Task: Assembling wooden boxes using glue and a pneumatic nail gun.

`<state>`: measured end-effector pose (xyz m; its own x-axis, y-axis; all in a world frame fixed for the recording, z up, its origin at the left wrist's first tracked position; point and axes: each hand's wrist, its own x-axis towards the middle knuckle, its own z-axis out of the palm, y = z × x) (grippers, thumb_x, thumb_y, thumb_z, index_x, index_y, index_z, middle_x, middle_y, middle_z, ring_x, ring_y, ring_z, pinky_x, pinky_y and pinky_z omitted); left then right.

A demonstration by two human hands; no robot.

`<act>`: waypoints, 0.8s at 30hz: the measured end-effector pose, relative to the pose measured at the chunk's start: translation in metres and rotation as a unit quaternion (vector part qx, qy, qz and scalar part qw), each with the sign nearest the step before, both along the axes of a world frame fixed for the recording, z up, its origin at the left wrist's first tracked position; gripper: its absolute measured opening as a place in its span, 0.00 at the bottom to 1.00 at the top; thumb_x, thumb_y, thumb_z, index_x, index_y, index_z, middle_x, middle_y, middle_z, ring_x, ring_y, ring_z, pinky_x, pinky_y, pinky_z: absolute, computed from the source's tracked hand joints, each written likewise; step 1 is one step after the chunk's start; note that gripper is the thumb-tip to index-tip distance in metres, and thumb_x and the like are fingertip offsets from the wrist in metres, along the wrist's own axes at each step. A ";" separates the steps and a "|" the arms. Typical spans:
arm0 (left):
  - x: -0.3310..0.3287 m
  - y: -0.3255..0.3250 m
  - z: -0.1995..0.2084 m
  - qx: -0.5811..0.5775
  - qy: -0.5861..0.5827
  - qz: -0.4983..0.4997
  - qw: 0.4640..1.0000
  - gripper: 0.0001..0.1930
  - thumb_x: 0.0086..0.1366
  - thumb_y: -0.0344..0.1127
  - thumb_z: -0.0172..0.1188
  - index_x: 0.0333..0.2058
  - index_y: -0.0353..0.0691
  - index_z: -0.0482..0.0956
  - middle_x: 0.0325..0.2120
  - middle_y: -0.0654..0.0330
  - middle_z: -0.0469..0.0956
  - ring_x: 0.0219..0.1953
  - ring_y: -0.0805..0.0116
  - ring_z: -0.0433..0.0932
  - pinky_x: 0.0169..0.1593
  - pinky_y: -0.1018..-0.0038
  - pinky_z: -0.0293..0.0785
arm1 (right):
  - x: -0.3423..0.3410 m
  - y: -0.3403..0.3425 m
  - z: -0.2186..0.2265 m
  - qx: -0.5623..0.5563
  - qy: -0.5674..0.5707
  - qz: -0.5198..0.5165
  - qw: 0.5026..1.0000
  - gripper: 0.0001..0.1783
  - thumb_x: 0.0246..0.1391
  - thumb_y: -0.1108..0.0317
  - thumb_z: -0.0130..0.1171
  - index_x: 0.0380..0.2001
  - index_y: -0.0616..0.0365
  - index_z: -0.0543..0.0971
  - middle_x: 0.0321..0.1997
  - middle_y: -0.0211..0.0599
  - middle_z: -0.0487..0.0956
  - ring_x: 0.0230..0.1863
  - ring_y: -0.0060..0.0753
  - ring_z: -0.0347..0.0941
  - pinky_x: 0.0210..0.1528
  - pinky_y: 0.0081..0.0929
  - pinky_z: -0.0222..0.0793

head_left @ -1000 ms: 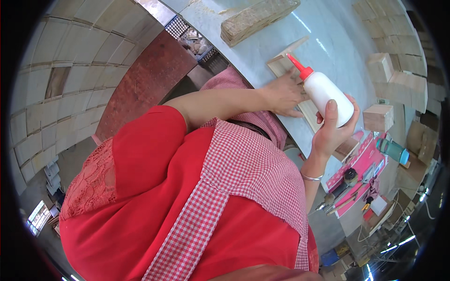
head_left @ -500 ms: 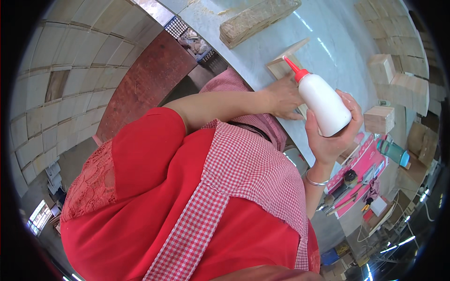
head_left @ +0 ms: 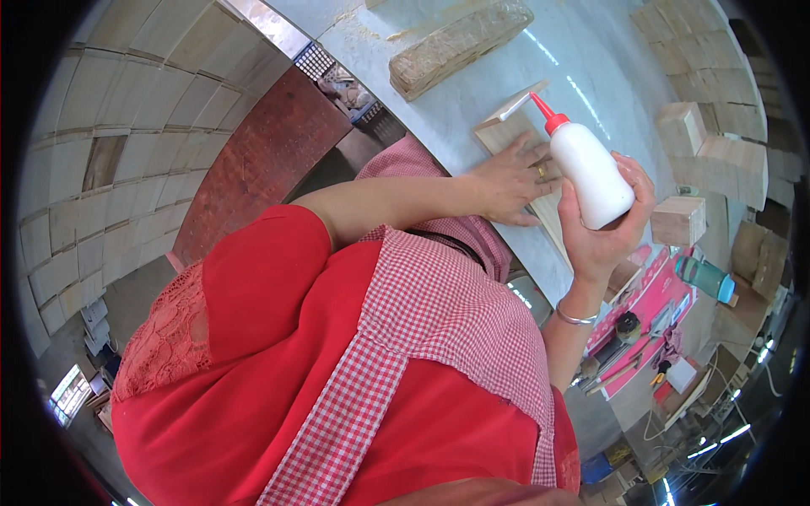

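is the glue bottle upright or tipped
Tipped: the white glue bottle in the right hand leans, red nozzle aimed at the wooden piece.

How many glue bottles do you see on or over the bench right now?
1: the white glue bottle with a red nozzle, held in the right hand over the wooden board. Others may be hidden.

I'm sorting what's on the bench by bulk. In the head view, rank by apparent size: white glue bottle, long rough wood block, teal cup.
1. long rough wood block
2. white glue bottle, nearer the camera, so this is unsure
3. teal cup
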<state>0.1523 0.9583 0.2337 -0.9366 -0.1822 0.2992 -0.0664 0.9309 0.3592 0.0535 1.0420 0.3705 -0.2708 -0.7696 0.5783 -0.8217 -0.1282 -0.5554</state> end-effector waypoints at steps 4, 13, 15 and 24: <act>0.001 0.001 -0.001 -0.010 -0.013 0.007 1.000 0.37 0.61 0.64 0.53 0.63 0.46 0.68 0.66 0.52 0.59 0.71 0.48 0.50 0.69 0.39 0.39 | -0.006 -0.007 -0.001 -0.005 0.011 -0.015 1.000 0.36 0.39 0.78 0.73 0.53 0.58 0.67 0.53 0.46 0.73 0.55 0.42 0.72 0.58 0.37 0.68; 0.000 0.003 0.000 -0.014 -0.034 0.007 0.999 0.39 0.61 0.65 0.52 0.65 0.48 0.65 0.68 0.53 0.57 0.72 0.50 0.48 0.70 0.42 0.39 | -0.017 -0.002 -0.004 -0.101 -0.112 -0.131 0.980 0.31 0.50 0.65 0.69 0.54 0.60 0.67 0.54 0.45 0.73 0.55 0.41 0.71 0.55 0.36 0.71; 0.001 0.004 0.002 -0.018 -0.048 -0.002 0.999 0.39 0.61 0.66 0.53 0.65 0.49 0.64 0.69 0.54 0.56 0.72 0.51 0.48 0.70 0.42 0.40 | -0.018 0.005 0.004 -0.140 -0.158 -0.173 0.962 0.30 0.53 0.60 0.67 0.54 0.61 0.67 0.54 0.45 0.72 0.55 0.41 0.71 0.54 0.36 0.71; -0.005 -0.009 0.000 -0.037 -0.046 0.003 0.998 0.37 0.59 0.63 0.58 0.64 0.52 0.66 0.66 0.58 0.61 0.70 0.54 0.53 0.68 0.44 0.46 | -0.049 0.106 0.007 -0.223 -0.361 -0.255 0.869 0.36 0.59 0.38 0.51 0.52 0.63 0.70 0.45 0.46 0.75 0.42 0.39 0.76 0.40 0.27 0.72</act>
